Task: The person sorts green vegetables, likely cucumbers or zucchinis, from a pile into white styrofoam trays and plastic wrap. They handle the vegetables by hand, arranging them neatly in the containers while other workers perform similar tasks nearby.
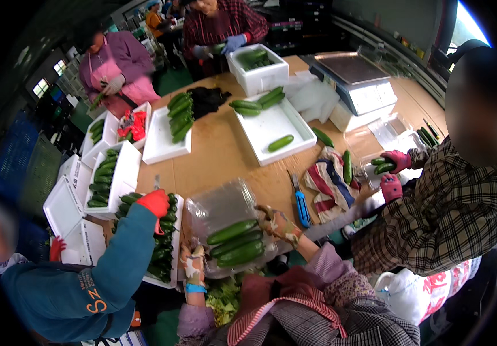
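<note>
The left hand (194,264) is at the left edge of a clear plastic box (218,203); the right hand (280,225) bends its fingers by the right side. Whether either grips, I cannot tell. 3 cucumbers (236,239) lie side by side in the box; a tilt could roll them out. Beyond, on the table (219,158), a careless rightward reach could meet the blue knife (301,207).

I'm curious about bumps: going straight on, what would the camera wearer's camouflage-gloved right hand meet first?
Probably the clear, rectangular plastic container, whose edge lies beside the right hand; whether they touch is unclear.
</note>
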A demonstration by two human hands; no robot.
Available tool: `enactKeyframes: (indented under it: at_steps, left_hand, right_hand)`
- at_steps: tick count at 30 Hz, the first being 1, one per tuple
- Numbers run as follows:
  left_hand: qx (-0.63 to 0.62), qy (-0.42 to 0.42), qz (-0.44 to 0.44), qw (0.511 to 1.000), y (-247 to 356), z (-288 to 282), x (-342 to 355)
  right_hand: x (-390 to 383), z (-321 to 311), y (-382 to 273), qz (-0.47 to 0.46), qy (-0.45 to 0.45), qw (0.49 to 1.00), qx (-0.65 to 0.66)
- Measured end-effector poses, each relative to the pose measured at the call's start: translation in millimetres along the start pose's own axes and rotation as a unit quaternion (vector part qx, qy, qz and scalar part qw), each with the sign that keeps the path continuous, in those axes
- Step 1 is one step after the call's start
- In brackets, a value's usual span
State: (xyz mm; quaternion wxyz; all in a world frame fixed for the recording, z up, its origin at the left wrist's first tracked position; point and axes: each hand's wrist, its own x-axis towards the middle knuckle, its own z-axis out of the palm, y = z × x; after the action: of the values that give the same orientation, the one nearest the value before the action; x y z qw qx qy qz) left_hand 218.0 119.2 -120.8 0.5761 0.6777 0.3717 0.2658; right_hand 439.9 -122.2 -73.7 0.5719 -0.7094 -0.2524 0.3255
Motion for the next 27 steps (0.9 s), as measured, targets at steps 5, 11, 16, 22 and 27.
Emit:
enactKeyframes:
  at_steps: [5,11,16,22,27]
  left_hand:
    - [-0.328,-0.114,-0.047,0.937,16.7,-4.7,-25.4]
    - [-0.266,-0.221,-0.06,0.936,52.0,37.6,1.1]
    - [-0.342,-0.242,-0.026,0.908,86.0,85.0,30.7]
    - [-0.368,-0.363,0.094,0.851,188.8,176.6,87.3]
    - [-0.377,-0.357,0.218,0.826,183.9,271.8,181.0]
  right_hand:
    - [-7.5,-20.6,-52.0,0.027,-0.059,0.993,0.097]
    - [-2.8,-59.9,-72.2,-0.095,-0.003,0.99,-0.102]
    - [-0.7,-82.9,-109.0,-0.007,0.056,0.981,0.187]
    - [-6.6,-124.3,-83.0,-0.211,0.263,0.941,0.002]
    - [-50.4,-98.4,-81.0,0.003,0.122,0.979,0.165]
